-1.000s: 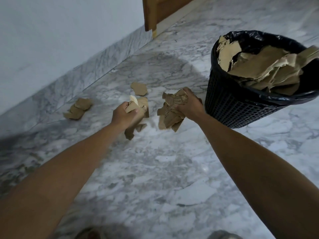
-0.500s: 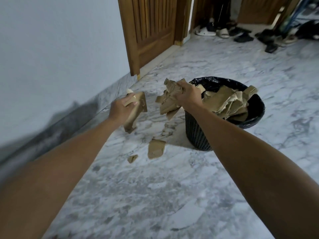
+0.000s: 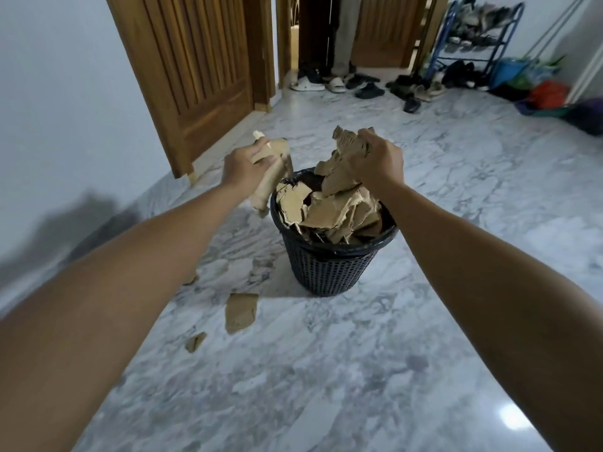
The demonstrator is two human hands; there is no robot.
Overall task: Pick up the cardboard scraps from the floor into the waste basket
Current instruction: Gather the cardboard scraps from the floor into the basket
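Head view: the basket (image 3: 329,272), black mesh with a dark liner, stands on the marble floor (image 3: 359,370) just above frame centre, heaped with torn cardboard (image 3: 329,210) past its rim.

The left hand (image 3: 243,166), at 11 o'clock from the basket, is closed around a wad (image 3: 272,177) of scraps that hangs down beside the rim on the left, seemingly outside it. The right hand (image 3: 378,159) is at 12 o'clock over the basket, fingers curled tight on a bunch (image 3: 342,164) of ragged pieces whose lower edges reach or nearly reach the heap; actual contact cannot be made out.

Loose scraps lie on the floor at 7 to 8 o'clock from the basket: a large scrap (image 3: 241,312) nearest, a small scrap (image 3: 195,341) lower left of it, and a sliver (image 3: 191,279) partly hidden by the left forearm.

At 10 to 11 o'clock a wooden door (image 3: 192,70) stands against the wall. Shoes (image 3: 355,84) are scattered at 12 o'clock, and a blue rack (image 3: 473,37) stands at 1 o'clock.
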